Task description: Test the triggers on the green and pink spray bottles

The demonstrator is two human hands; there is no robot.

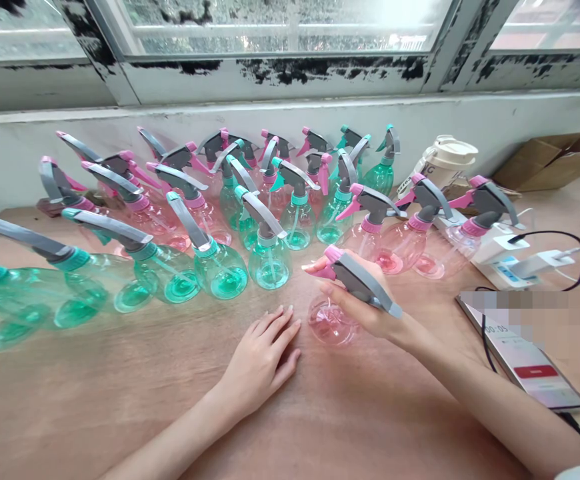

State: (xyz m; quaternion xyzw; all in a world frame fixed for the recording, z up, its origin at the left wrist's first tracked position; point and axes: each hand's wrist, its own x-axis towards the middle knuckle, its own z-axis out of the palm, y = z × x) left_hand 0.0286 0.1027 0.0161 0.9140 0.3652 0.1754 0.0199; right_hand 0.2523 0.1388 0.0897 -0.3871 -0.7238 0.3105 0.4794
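My right hand [370,303] is wrapped around the neck of a pink spray bottle [333,323] with a grey and pink trigger head. That bottle stands upright on the wooden table [210,413]. Flat on the tabletop just left of it lies my left hand [265,360], fingers stretched out and holding nothing. Closest beyond the left hand is a green spray bottle [269,263], with another green spray bottle [221,270] beside it. Behind my right hand stands a pink spray bottle [367,233], one of three on that side.
Several more green and pink spray bottles crowd the table toward the window wall [20,153]. At right are a white cup [445,157], a brown paper bag [550,160], a power strip [505,267] with plugs and cables, and a phone [525,353] showing a timer.
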